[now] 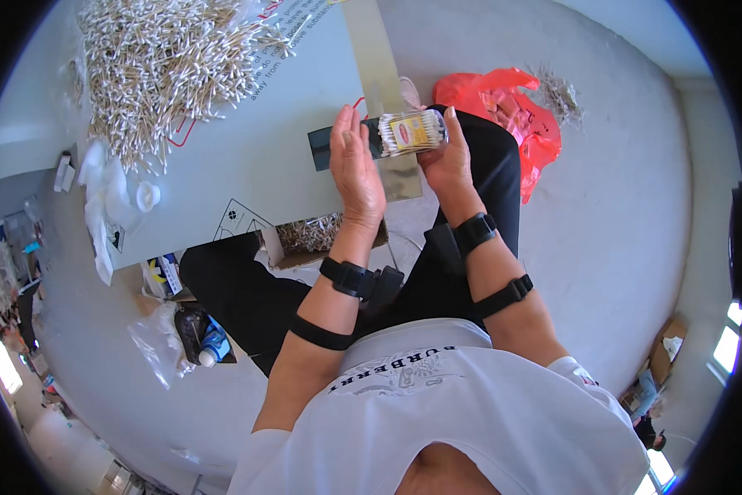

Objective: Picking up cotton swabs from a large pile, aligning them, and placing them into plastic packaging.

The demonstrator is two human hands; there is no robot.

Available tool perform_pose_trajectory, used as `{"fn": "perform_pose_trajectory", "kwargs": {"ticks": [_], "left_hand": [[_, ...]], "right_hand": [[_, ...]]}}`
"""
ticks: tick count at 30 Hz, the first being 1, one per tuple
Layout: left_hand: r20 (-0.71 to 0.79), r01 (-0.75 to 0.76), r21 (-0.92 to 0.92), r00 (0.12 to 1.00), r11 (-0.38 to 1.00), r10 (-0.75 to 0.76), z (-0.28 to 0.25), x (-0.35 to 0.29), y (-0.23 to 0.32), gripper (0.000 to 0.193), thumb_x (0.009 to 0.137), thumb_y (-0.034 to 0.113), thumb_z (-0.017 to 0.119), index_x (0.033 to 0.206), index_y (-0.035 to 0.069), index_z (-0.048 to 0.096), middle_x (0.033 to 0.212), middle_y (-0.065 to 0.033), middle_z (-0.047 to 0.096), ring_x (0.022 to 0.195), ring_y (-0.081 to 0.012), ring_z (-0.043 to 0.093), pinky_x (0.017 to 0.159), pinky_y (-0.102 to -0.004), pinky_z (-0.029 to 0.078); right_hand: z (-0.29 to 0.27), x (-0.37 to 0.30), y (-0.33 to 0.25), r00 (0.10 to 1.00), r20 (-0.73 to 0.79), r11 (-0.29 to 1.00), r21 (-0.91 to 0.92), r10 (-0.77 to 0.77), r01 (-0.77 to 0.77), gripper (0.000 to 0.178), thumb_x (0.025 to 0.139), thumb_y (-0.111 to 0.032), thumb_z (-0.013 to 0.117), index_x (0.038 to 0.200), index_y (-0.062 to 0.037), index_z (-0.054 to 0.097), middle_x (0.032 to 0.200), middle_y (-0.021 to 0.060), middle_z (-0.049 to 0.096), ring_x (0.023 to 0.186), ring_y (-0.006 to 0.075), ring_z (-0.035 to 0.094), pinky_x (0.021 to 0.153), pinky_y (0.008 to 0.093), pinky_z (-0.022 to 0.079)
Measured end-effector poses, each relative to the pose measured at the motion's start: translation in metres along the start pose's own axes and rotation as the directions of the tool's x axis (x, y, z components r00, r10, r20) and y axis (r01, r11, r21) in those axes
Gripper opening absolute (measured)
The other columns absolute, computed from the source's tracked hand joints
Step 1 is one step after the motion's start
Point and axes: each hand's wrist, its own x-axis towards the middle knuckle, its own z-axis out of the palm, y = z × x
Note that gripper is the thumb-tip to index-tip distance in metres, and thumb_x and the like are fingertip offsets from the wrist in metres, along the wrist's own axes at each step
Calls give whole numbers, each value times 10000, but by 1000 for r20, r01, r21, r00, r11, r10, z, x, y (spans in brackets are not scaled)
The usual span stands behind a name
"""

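A packet of cotton swabs (406,134) with a yellow label lies by the table's right edge, its swabs lined up side by side. My right hand (450,165) grips its right end, thumb up along the side and fingers partly hidden beneath. On the other side, my left hand (358,173) is held flat, fingers stretched and palm turned toward the packet. Whether its fingertips touch the packet I cannot tell. Beneath the left hand a dark green flat strip (320,150) lies across the table (264,157). A large heap of loose cotton swabs (177,74) covers the far left.
A white roll (147,196) sits at the table's left side. Below the front edge, a cardboard box (293,261) holds more swabs. On the floor are a red plastic bag (544,136) with pinkish packets, scattered swabs (559,95) and a blue bottle (215,340).
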Motion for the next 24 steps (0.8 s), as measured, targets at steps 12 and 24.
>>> {"fn": "perform_pose_trajectory", "kwargs": {"ticks": [12,24], "left_hand": [[-92,56,-281,992,958,-85,-11,1,6,428,1031,309,421,1317,-8,452,1375,-171,487,1296,-287,457,1117,-417,316],[28,123,-294,992,948,-120,9,-3,-2,594,1017,426,423,1398,-26,371,1478,-152,346,1396,-250,307,1151,-392,221]], "right_hand": [[-12,2,-5,991,114,985,-163,76,-57,242,912,-200,633,1110,-62,613,944,29,659,758,139,628,525,229,411],[-19,4,-9,987,69,986,-92,145,-138,289,898,-224,651,1114,-40,600,1030,85,678,888,209,658,645,264,484]]}}
